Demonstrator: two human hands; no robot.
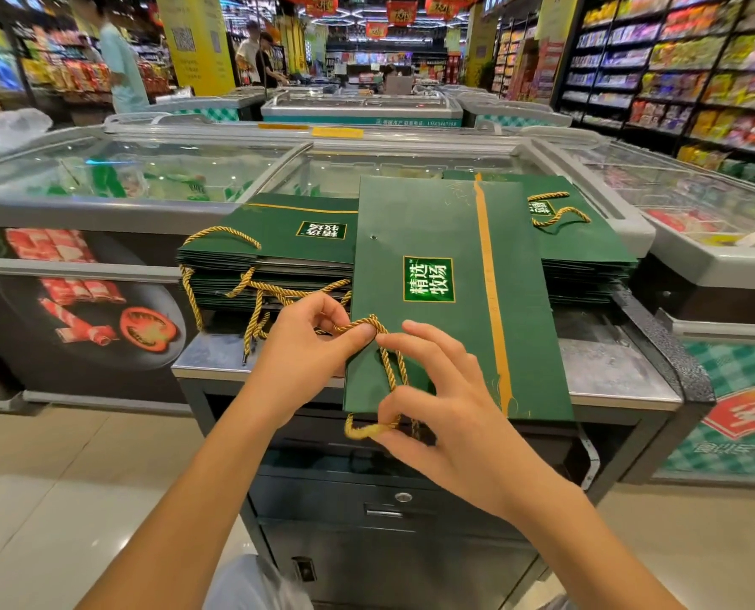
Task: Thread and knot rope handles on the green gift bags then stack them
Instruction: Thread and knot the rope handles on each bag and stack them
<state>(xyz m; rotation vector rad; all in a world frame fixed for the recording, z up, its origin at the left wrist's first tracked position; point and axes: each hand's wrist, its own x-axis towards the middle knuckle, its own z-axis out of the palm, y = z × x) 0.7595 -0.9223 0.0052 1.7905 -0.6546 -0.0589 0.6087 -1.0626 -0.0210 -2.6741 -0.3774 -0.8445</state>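
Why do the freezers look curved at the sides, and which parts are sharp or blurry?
Head view: the wide-angle lens bows the freezer rims and snack shelves near the edges; head view again, the green bag, gold rope, left hand and right hand are crisp, the far aisle soft; reflections wash out the freezer glass.

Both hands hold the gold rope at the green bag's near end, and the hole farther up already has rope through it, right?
Not quite: in the head view the hole farther up the green bag is empty. The left hand and right hand do hold the gold rope at its near end.
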